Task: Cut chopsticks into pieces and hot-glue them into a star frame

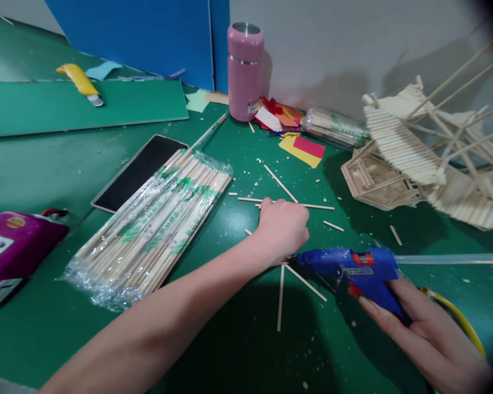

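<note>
so there's just one cam, on the person's head, looking forward and down at the green surface (225, 219) from pretty close

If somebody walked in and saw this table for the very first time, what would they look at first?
Probably the bright blue glue gun in the right hand, with a clear stick poking out of its back. Next might come the big, spiky wooden model at the upper right. The shiny pink bottle stands out too, upright at the back by the wall.
</note>
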`<state>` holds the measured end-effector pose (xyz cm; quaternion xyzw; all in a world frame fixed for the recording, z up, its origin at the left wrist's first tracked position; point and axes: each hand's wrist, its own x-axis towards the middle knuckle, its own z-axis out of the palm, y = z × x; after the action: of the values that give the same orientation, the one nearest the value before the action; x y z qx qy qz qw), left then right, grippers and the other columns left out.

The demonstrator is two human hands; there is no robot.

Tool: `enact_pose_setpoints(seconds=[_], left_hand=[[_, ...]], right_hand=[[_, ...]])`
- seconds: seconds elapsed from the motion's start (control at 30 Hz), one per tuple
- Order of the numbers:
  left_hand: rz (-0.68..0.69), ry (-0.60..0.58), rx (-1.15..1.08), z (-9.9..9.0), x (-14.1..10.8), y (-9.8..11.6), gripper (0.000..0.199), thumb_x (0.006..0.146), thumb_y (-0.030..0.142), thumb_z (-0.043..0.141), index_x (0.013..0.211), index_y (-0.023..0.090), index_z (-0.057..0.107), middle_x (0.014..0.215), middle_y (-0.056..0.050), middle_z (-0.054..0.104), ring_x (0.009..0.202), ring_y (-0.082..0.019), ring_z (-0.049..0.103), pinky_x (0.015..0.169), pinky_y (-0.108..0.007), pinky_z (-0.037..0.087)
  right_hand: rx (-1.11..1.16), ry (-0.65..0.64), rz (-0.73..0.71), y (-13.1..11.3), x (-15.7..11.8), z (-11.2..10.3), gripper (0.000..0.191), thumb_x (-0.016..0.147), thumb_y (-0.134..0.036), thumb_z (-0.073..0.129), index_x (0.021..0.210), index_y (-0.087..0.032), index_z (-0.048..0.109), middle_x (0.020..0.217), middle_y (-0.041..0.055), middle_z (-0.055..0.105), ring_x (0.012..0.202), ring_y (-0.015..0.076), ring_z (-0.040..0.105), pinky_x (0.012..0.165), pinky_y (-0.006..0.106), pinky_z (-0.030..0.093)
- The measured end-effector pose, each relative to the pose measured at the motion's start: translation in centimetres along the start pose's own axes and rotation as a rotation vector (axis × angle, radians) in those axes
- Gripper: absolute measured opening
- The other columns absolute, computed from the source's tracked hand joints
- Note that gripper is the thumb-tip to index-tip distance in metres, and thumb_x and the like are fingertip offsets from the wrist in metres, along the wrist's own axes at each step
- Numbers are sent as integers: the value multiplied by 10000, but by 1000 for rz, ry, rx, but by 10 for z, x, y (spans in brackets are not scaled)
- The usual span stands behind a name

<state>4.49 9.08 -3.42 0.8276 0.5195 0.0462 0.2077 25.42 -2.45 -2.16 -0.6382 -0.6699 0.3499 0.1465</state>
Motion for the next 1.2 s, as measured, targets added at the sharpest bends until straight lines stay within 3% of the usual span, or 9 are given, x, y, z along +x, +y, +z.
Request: enact_pose_setpoints(seconds=[0.23,0.57,0.93,1.2], left_hand=[[-1,1,0,0,0,0,150,681,198,468,626,159,602,635,-69,606,730,-240,563,685,-397,356],[2,6,3,-1,0,0,158,677,197,460,643,159,610,631,-71,599,732,-242,559,687,-402,359],[-2,-5,11,-1,0,0,156,684,209,466,631,157,603,623,-66,593,730,-238,560,695,-400,360],[-2,-1,15,-1,0,0,154,678,205,464,634,158,605,610,-61,587,721,-239,560,693,-400,357]], right_hand=[[-15,-51,-7,3,0,-1,342,765,-335,527,1098,-261,540,680,24,665,900,273,615,728,360,548],[-41,-51,9,13,-2,-2,423,762,-346,541,1166,-227,500,848,39,681,855,238,631,650,291,557],[-27,-102,10,23,-5,-5,427,790,-342,515,1199,-225,469,933,61,666,927,244,608,714,306,544],[-3,-24,78,5,-7,0,390,790,-355,510,1156,-223,502,959,50,662,914,235,612,688,277,541]])
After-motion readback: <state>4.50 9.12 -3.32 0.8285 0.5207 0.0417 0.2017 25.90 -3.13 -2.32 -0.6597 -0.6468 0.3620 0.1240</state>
